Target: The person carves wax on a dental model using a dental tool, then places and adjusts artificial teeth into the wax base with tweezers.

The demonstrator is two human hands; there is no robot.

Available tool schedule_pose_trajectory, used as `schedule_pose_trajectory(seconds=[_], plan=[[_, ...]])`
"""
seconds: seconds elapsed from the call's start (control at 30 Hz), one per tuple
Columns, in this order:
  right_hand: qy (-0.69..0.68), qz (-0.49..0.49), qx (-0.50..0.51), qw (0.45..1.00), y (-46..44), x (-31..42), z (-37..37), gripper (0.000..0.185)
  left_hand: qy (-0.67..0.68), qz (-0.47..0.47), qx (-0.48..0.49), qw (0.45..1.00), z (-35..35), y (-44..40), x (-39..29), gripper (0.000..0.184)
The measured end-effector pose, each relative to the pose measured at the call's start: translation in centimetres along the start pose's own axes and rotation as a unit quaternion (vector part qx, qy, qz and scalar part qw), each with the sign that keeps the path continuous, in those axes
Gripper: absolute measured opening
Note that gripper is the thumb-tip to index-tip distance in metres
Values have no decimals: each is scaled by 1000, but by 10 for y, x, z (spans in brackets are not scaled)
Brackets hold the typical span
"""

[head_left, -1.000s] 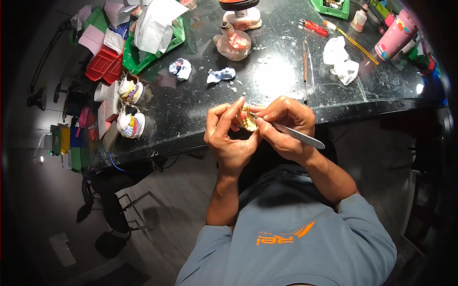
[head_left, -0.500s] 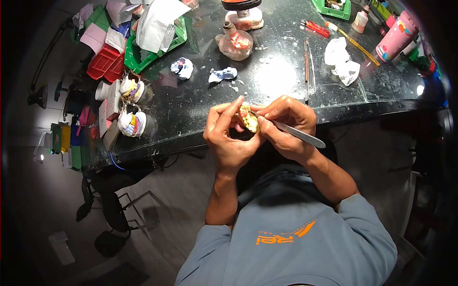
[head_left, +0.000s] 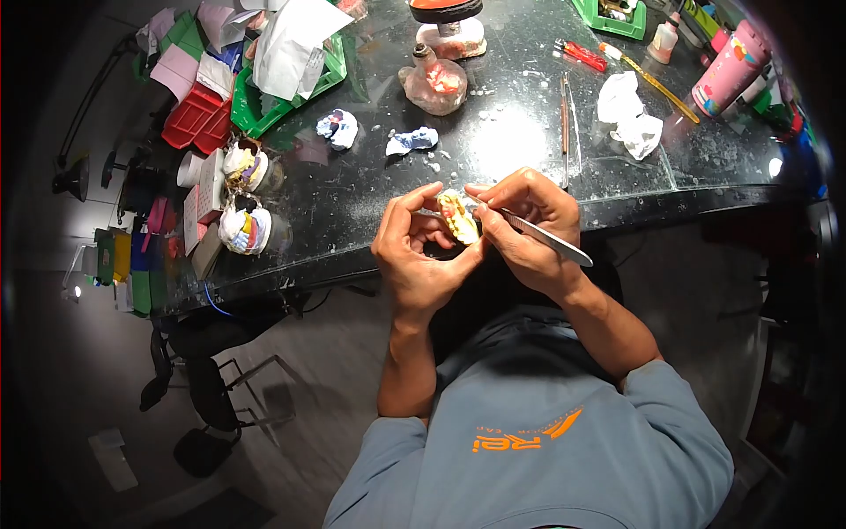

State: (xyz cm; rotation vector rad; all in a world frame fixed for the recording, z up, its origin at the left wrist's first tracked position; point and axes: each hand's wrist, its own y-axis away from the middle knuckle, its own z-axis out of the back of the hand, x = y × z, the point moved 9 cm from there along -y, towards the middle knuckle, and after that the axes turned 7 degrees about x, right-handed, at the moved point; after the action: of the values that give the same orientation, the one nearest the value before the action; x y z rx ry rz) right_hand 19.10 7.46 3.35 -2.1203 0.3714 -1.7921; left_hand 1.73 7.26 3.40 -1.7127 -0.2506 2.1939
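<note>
Between the fingers and thumb of my left hand [head_left: 421, 256] is a small yellow dental model [head_left: 458, 218] with a pinkish-red patch, raised just in front of the bench edge. My right hand [head_left: 538, 231] is closed around a scalpel-like metal knife [head_left: 548, 236] with a flat, ridged handle. Its rounded end points down toward my right wrist, and its working tip is by the model, too small to make out. Fingers hide part of the model's edges.
The dark bench [head_left: 352, 207] carries blue-white impression pieces [head_left: 412, 140], mounted dental models [head_left: 244, 227], a glass spirit burner [head_left: 434, 85], thin tools [head_left: 566, 123], crumpled tissue [head_left: 636, 132], a pink tumbler [head_left: 733, 69], a red bin [head_left: 198, 116] and a green tray [head_left: 286, 110] of papers.
The dental model has turned slightly in my left hand, whose fingers have shifted. My right hand and the knife have moved slightly up and left.
</note>
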Motion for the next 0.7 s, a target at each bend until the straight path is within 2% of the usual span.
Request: schedule_pose_trajectory(seconds=[0.2,0.4,0.53,0.63,0.7], plan=[[56,35,37,997,2,1,2,7,-7,-19,-17,1000,1,1,2,60],[-106,35,-1,994,5,-1,4,8,-36,-34,-10,999,1,-3,-9,57],[-53,48,64,995,-4,11,0,9,-73,-44,8,996,-1,-4,-11,56],[14,23,141,990,-12,8,-3,9,-87,-36,30,995,-5,-7,-14,57],[-1,-11,147,989,-16,4,-1,9,-82,-21,51,995,-7,-8,-12,58]])
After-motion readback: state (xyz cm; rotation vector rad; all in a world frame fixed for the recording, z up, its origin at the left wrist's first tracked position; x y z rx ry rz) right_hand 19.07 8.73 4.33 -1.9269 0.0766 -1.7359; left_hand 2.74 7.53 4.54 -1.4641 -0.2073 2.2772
